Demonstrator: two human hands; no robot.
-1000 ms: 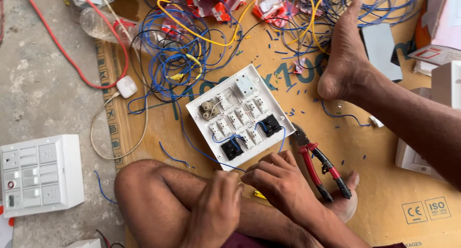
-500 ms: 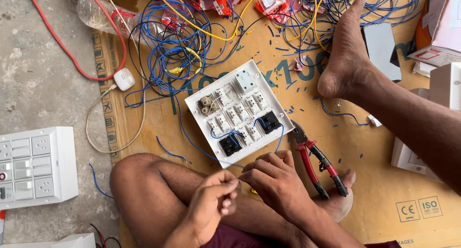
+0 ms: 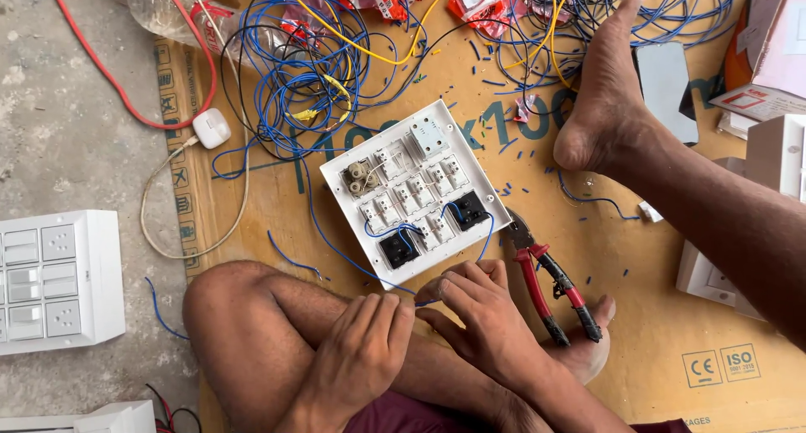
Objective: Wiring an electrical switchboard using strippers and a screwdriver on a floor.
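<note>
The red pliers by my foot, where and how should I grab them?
Probably by the two red handles, coming from above. The pliers lie flat on the cardboard, jaws toward the switch plate, handle ends beside your foot.

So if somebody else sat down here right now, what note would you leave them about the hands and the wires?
Left hand: rests on the knee, holding nothing visible.
Right hand: fingertips pinch a thin blue wire running to the white switch panel.
The panel lies back-up on the cardboard; a few blue wires are already fitted, most modules look unwired.
Red-handled pliers lie just right of the hand.
</note>
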